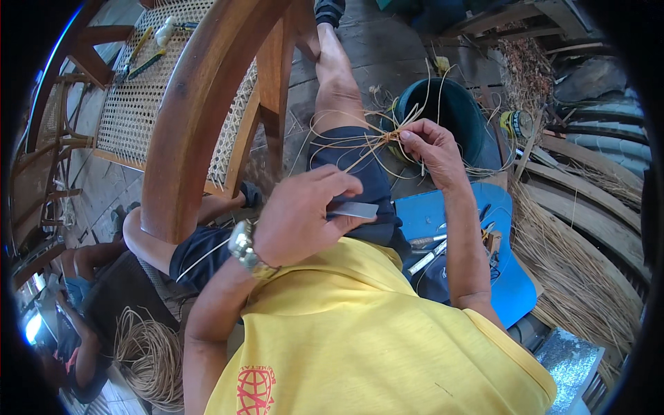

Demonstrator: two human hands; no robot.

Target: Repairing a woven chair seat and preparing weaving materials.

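My left hand [304, 211], with a metal watch [242, 243] at the wrist, is closed around a flat grey blade-like piece [355, 209] that sticks out to the right past the thumb. Thin pale cane strands [346, 142] are gathered into a loose looped bundle above my thigh. Thumb and fingertips of my right hand [436, 149] pinch this bundle at its gathered end. One strand slants from the bundle down toward my left hand; whether the fingers touch it is hidden. Another pale strand [204, 261] trails left from behind the watch.
A curved wooden chair frame [183, 117] rises beside my left arm, with woven cane panel [131, 114] and pliers [124, 72] beyond. A dark green bucket [463, 111] and a blue plastic seat with tools [512, 283] stand right. Coiled cane [149, 356] and another person [83, 339] are lower left.
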